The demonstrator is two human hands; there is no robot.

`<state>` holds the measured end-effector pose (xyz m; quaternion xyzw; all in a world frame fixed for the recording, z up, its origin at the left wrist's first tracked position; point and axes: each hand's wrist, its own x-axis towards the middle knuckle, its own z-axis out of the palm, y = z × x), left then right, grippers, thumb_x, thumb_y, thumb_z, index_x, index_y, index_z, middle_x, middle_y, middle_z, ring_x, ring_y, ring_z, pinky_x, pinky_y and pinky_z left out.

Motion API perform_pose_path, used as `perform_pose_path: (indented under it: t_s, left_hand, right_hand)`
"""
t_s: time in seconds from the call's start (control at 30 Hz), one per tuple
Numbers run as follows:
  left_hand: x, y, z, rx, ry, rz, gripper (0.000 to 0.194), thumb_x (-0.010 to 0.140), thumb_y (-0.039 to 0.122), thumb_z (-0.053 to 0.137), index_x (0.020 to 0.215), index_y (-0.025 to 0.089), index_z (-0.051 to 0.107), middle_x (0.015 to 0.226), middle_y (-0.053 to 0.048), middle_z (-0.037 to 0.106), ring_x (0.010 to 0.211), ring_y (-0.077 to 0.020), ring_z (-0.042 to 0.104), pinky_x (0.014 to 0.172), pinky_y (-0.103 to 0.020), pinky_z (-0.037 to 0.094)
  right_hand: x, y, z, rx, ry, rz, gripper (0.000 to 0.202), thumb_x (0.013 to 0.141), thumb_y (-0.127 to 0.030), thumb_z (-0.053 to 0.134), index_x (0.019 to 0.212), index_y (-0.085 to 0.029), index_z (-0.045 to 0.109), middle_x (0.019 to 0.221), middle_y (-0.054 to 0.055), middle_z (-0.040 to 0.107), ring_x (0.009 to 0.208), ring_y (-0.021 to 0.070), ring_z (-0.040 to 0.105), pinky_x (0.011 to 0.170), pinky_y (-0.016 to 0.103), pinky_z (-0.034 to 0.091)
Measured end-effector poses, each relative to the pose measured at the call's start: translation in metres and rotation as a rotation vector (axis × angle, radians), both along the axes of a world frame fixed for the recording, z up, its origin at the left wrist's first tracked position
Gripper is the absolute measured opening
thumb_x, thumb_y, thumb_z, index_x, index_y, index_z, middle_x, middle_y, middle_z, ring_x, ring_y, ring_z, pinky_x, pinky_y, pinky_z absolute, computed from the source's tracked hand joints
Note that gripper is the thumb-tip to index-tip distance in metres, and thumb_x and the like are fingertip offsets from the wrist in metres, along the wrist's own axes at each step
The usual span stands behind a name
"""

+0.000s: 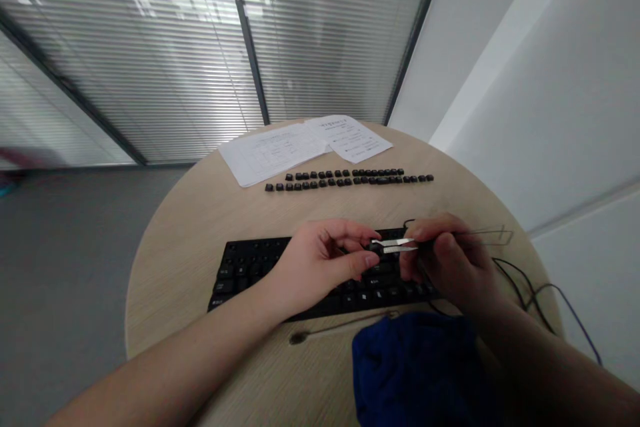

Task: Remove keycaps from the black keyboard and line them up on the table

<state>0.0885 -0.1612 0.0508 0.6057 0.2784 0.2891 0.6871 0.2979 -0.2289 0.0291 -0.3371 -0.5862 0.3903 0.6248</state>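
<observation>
My left hand [323,257] is closed in a pinch on a small black keycap [376,249], above the keyboard. Two pale metal jaws of a puller [399,245] reach to the keycap from the right; at the tool's other end stick out thin wire loops [500,233]. My right hand [453,257] is wrapped around the puller's dark middle. Whether the jaws grip the keycap or only touch it, I cannot tell. Beneath both hands lies a black keyboard [255,267], partly covered by them, with some keys in place on its left and lower parts.
Two rows of loose black keycaps [345,177] line the round wooden table [170,247]. Printed sheets [280,150] lie behind them. A thin stick with a dark tip [299,337] and a blue cloth [410,367] are in front. Black cables [533,300] trail off the right.
</observation>
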Motion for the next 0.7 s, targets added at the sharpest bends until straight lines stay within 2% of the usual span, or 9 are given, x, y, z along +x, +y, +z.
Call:
perform_pose_path:
  t_s: [0.17,0.4,0.57,0.7]
  left_hand:
    - [0.001,-0.001,-0.004,0.171,0.090,0.096,0.031,0.077,0.032,0.076,0.103,0.015,0.075,0.063,0.004,0.059,0.053,-0.0085,0.052,0.052,-0.021,0.040]
    - [0.002,-0.003,-0.008,0.305,0.130,0.186,0.027,0.078,0.034,0.075,0.097,0.015,0.075,0.062,0.003,0.058,0.052,-0.0085,0.050,0.050,-0.021,0.038]
    - [0.001,0.000,-0.007,0.273,0.075,0.162,0.025,0.078,0.031,0.076,0.096,0.014,0.073,0.064,0.001,0.065,0.054,-0.0091,0.055,0.051,-0.020,0.041]
    - [0.002,0.004,-0.007,0.146,-0.031,0.119,0.023,0.076,0.028,0.079,0.092,0.014,0.070,0.064,0.001,0.068,0.056,-0.0092,0.061,0.055,-0.019,0.049]
  right_hand:
    - [0.006,-0.005,0.002,0.154,-0.213,0.005,0.025,0.104,-0.036,0.050,0.108,-0.024,0.071,0.079,0.005,0.070,0.062,0.0158,0.067,0.050,0.026,0.051]
    - [0.010,-0.012,0.007,0.392,-0.484,-0.010,0.026,0.098,-0.019,0.055,0.120,-0.021,0.069,0.089,0.007,0.072,0.080,0.0185,0.069,0.066,0.031,0.057]
    - [0.003,-0.015,0.004,0.350,-0.410,-0.099,0.026,0.098,-0.018,0.054,0.117,-0.023,0.070,0.089,0.006,0.073,0.075,0.0177,0.069,0.062,0.030,0.056]
    - [0.000,-0.016,0.001,0.332,-0.376,-0.094,0.024,0.100,-0.025,0.053,0.116,-0.023,0.070,0.086,0.006,0.073,0.073,0.0182,0.068,0.061,0.032,0.056]
